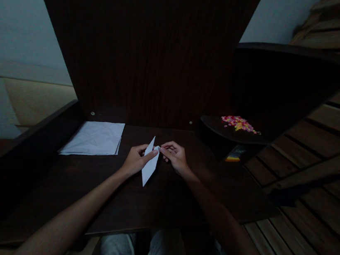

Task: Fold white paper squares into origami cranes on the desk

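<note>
Left hand [136, 160] pinches folded white paper [149, 172] | right hand [176, 157], fingers curled nearly closed, grips its corner | risk: uneven pull could tear or miscrease it

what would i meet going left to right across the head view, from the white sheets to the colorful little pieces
White sheets → left hand → folded white paper → right hand → colorful little pieces.
</note>
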Demonstrator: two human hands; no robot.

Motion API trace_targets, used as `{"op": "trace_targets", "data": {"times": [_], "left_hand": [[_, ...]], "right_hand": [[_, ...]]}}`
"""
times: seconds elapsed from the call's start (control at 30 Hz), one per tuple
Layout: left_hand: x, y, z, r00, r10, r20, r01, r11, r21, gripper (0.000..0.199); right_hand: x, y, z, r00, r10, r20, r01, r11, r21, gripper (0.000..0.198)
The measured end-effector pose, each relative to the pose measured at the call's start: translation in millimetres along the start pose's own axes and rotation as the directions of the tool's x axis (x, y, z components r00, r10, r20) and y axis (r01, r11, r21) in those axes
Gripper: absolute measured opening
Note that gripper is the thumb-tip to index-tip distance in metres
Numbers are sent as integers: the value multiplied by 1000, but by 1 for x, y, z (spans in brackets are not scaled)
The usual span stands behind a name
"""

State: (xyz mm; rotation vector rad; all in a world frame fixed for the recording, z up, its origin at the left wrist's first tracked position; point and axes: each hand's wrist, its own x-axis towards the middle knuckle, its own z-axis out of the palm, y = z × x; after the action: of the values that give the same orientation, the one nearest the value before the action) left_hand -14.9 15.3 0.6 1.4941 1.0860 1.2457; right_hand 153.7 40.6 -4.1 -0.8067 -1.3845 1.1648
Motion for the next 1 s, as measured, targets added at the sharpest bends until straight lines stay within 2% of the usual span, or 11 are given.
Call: {"op": "trace_targets", "data": {"times": [0.27,0.8,1.0], "left_hand": [[0,1,1,1000,4,28,-3,1000,-31,38],[-1,0,2,998,58,38,-59,998,24,34],[-5,1,2,987,157,24,-159,974,158,31]], "right_hand": [[-4,-2,0,996,-36,83,40,998,-52,23],[-2,-3,0,997,-22,72,25,999,-37,27],[-2,0,0,998,4,69,-1,999,-47,27]]}}
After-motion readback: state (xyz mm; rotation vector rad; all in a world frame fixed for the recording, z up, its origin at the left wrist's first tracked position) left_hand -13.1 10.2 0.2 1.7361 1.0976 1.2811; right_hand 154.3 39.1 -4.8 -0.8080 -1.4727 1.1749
